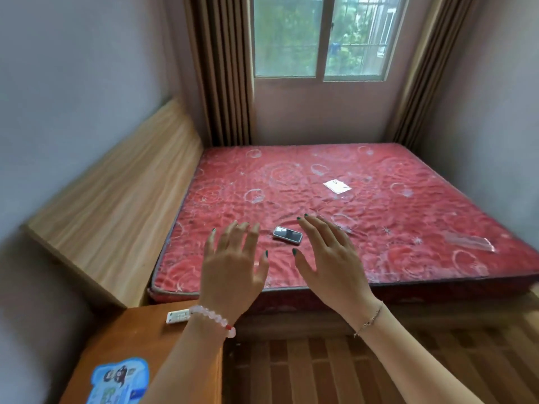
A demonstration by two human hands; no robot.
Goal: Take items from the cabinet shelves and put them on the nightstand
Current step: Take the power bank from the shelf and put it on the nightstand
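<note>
Both hands raised over near edge of bed, palms down, fingers spread, empty. Left hand (233,266) wearing pink bead bracelet (214,316); right hand (329,258) wearing thin chain (369,319). Phone (287,235) lying flat on red mattress (379,228) between the two hands, touching neither. White card (337,186) farther back on mattress. Nightstand (131,339) at lower left, bearing white remote (178,316) at far edge and blue packet (119,380) at near edge. Cabinet shelves out of frame.
</note>
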